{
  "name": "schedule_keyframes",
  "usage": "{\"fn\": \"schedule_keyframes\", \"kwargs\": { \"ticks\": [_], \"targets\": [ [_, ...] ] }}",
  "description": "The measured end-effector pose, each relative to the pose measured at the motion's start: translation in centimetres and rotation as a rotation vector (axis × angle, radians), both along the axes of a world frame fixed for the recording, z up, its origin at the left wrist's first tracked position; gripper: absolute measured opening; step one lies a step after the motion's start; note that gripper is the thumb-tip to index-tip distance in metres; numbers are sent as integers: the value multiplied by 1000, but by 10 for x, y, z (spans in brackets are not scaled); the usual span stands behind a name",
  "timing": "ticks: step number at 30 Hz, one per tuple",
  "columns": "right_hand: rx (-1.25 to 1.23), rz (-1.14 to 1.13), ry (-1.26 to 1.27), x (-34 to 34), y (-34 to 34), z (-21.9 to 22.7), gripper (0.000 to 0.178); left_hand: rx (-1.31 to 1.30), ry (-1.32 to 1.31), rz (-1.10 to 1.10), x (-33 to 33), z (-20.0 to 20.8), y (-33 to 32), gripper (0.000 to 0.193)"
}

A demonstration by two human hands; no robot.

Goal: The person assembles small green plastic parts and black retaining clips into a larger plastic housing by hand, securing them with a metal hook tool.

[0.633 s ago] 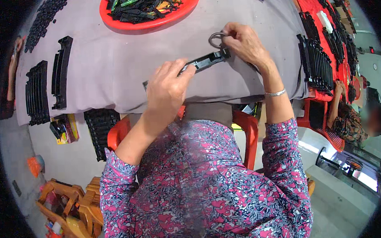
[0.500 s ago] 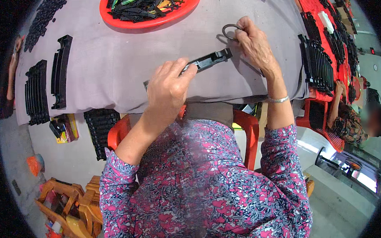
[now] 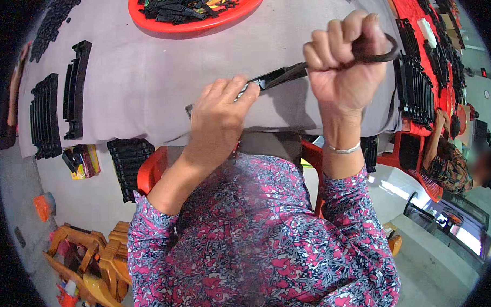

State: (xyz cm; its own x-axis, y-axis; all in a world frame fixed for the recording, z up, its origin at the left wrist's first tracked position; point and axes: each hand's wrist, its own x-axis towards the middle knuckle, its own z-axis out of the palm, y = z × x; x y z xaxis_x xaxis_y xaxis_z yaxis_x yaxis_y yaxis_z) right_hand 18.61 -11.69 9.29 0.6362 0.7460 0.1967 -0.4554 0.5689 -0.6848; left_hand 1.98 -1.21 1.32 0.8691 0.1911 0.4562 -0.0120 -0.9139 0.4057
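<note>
My left hand (image 3: 220,114) is closed around a long black plastic part (image 3: 268,78), pressing it to the grey tablecloth with thumb and fingers. The near end of the part pokes out at the hand's left side. Raised at the part's right end, my right hand (image 3: 344,69) is a fist around dark scissors (image 3: 385,55). One handle loop sticks out on the right of the fist. The blades point down-left and meet the black part; whether their tips are inside or on top of it I cannot tell.
A red tray (image 3: 198,28) of black and coloured scraps stands at the far side. Black slotted parts are lined up at left (image 3: 45,116) and right (image 3: 418,90). Small black pieces (image 3: 52,25) lie at the far left. Another person (image 3: 451,160) sits on the right.
My right hand has turned over and swung the scissors round, bringing their blades onto the black part. My left hand keeps its hold, almost unmoved.
</note>
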Motion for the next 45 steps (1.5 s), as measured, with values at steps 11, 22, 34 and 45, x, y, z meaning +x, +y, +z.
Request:
{"fn": "schedule_keyframes", "kwargs": {
  "ticks": [11,22,34,45],
  "targets": [
    [94,-40,-144,-7,14,-30,40,-6,46,22,0,0,-2,27],
    [-100,97,-70,-19,21,-51,56,9,84,26,-1,-2,-2,29],
    [30,123,5,-5,11,-43,57,38,76,32,1,-4,-3,27],
    [20,178,-38,-8,14,-53,56,31,50,45,2,-4,-4,27]
  ]
}}
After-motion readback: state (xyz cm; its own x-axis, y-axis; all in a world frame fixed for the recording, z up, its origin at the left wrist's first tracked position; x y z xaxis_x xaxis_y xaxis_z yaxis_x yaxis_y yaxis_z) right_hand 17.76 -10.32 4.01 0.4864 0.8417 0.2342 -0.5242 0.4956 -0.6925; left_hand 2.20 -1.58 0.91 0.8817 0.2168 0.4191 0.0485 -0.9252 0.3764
